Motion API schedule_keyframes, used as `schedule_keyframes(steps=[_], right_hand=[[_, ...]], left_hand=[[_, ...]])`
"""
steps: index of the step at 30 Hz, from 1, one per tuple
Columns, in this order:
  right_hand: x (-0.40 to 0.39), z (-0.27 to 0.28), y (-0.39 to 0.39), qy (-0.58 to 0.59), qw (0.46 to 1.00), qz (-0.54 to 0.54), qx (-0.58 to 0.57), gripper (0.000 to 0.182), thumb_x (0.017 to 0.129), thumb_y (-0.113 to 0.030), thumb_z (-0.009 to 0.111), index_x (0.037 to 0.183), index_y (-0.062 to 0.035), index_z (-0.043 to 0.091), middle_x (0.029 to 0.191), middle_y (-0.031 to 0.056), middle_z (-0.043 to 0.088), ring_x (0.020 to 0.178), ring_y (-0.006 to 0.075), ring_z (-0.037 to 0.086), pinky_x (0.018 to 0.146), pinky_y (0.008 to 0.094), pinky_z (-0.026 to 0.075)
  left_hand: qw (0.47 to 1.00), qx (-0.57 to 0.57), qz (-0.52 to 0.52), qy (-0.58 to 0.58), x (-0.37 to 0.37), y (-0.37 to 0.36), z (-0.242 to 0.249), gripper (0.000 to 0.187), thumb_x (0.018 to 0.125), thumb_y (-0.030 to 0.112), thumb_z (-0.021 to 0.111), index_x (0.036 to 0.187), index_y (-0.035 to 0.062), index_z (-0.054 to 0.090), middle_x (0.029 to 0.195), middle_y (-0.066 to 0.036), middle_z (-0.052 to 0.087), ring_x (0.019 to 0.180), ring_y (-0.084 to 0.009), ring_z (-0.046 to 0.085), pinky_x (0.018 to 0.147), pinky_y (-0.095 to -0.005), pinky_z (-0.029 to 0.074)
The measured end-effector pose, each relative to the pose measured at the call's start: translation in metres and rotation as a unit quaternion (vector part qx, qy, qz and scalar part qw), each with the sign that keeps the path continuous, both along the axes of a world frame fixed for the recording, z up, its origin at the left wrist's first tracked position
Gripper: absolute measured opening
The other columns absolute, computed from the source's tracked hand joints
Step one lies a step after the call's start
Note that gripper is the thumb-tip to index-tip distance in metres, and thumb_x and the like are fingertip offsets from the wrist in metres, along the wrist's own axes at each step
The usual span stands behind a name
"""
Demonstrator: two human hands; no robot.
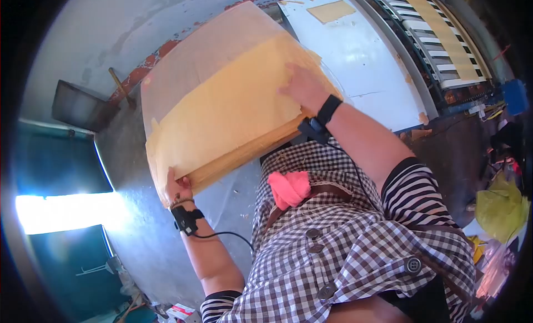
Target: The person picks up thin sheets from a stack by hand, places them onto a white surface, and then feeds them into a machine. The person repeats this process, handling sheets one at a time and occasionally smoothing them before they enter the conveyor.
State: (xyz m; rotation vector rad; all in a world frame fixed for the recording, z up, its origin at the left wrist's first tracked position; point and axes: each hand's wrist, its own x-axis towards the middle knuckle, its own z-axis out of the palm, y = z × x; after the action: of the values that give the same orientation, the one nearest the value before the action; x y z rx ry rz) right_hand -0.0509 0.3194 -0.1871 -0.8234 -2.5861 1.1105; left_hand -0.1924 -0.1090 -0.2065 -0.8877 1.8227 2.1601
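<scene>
A thick stack of thin yellow sheets (222, 106), apparently paper, lies in front of me, its back part covered by a paler, pinkish sheet (194, 62). At the near left corner my left hand (179, 188) is closed on the stack's edge, partly hidden by the wrist and band. My right hand (305, 87) lies on top of the stack near its right side, fingers stretched out and slightly blurred. Both wrists wear black straps with small devices and a cable.
Right of the stack is a white table surface (366, 62) with a small yellow piece (331, 11) on it. Beyond stands a slatted machine bed (438, 34) carrying a yellow strip. Yellow-green plastic (502, 206) lies at far right. A bright doorway (66, 212) is at left.
</scene>
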Motion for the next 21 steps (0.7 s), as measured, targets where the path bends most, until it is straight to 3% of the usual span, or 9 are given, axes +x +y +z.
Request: schedule_keyframes(steps=[3,4,6,8,9,11,13,18,21], right_hand=[[0.026,0.032,-0.007,-0.028,0.995,-0.042,0.089,0.065,0.082,-0.032,0.071,0.137,-0.0063,0.047,0.111,0.0176,0.067,0.103,0.0321,0.064,0.088,0.0421,0.05],[0.033,0.047,-0.005,-0.037,0.993,-0.042,0.107,0.066,0.083,-0.034,0.07,0.138,-0.0069,0.047,0.109,0.0167,0.067,0.102,0.0315,0.064,0.088,0.0418,0.05],[0.052,0.058,0.003,-0.003,0.995,-0.064,0.081,0.063,0.083,-0.039,0.071,0.135,-0.0091,0.051,0.11,0.014,0.068,0.101,0.0289,0.065,0.089,0.0404,0.05],[0.079,0.028,0.043,0.001,0.989,-0.131,0.069,0.057,0.084,-0.037,0.071,0.132,-0.0103,0.055,0.105,0.0101,0.069,0.095,0.0274,0.066,0.085,0.0377,0.052],[0.096,0.005,0.055,-0.002,0.986,-0.159,0.049,0.054,0.085,-0.036,0.071,0.13,-0.0108,0.057,0.103,0.0081,0.07,0.092,0.0267,0.066,0.083,0.0363,0.052],[0.129,-0.039,0.092,-0.033,0.964,-0.202,0.171,0.048,0.087,-0.035,0.069,0.126,-0.0083,0.061,0.112,0.0099,0.068,0.101,0.0267,0.065,0.088,0.0377,0.051],[0.152,-0.085,0.135,-0.06,0.956,-0.213,0.193,0.053,0.086,-0.038,0.069,0.127,-0.0071,0.059,0.124,0.0141,0.062,0.116,0.0294,0.058,0.099,0.04,0.046],[0.172,-0.129,0.154,-0.223,0.912,-0.299,0.17,0.066,0.089,-0.041,0.063,0.141,-0.0047,0.046,0.153,0.0178,0.035,0.144,0.0363,0.026,0.117,0.0445,0.025],[0.19,-0.142,0.129,-0.242,0.893,-0.304,0.225,0.071,0.09,-0.041,0.061,0.146,-0.0052,0.038,0.157,0.0165,0.028,0.146,0.0337,0.022,0.119,0.0446,0.02]], left_hand=[[0.981,-0.018,-0.188,0.051,-0.005,-0.004,-0.009,0.031,0.091,0.032,0.068,0.1,0.0028,0.063,0.079,-0.008,0.063,0.062,-0.0143,0.057,0.048,-0.0193,0.043],[0.984,0.043,-0.162,-0.053,-0.014,-0.007,-0.001,0.036,0.093,0.038,0.065,0.094,0.0014,0.063,0.076,-0.009,0.063,0.061,-0.0131,0.056,0.048,-0.0209,0.043],[0.942,-0.199,-0.258,-0.086,-0.02,-0.056,0.005,0.051,0.091,0.051,0.062,0.087,0.001,0.066,0.067,-0.01,0.063,0.063,-0.0132,0.061,0.049,-0.024,0.045],[0.666,-0.624,-0.405,0.044,-0.038,-0.123,-0.014,0.045,0.086,0.044,0.067,0.08,0.0,0.068,0.069,-0.017,0.066,0.066,-0.0254,0.066,0.056,-0.0372,0.05],[0.424,-0.826,-0.345,0.138,-0.063,-0.186,-0.055,0.035,0.084,0.035,0.07,0.079,0.0009,0.07,0.072,-0.019,0.067,0.067,-0.0322,0.067,0.06,-0.044,0.051],[0.555,-0.716,-0.384,0.181,-0.043,-0.079,0.087,0.025,0.086,0.029,0.069,0.089,0.0049,0.07,0.073,-0.017,0.067,0.066,-0.0332,0.066,0.062,-0.0441,0.051],[0.547,-0.657,-0.438,0.278,-0.023,0.064,0.178,0.022,0.087,0.027,0.068,0.094,0.0064,0.069,0.073,-0.017,0.066,0.066,-0.0324,0.066,0.062,-0.0434,0.051],[0.28,-0.542,-0.492,0.621,-0.087,0.285,0.198,0.012,0.088,0.018,0.065,0.096,0.0097,0.066,0.084,-0.011,0.067,0.077,-0.0323,0.065,0.065,-0.0427,0.051],[0.206,-0.506,-0.523,0.654,-0.097,0.404,0.168,0.014,0.084,0.018,0.067,0.095,0.0101,0.062,0.084,-0.01,0.064,0.078,-0.0321,0.064,0.067,-0.0437,0.051]])
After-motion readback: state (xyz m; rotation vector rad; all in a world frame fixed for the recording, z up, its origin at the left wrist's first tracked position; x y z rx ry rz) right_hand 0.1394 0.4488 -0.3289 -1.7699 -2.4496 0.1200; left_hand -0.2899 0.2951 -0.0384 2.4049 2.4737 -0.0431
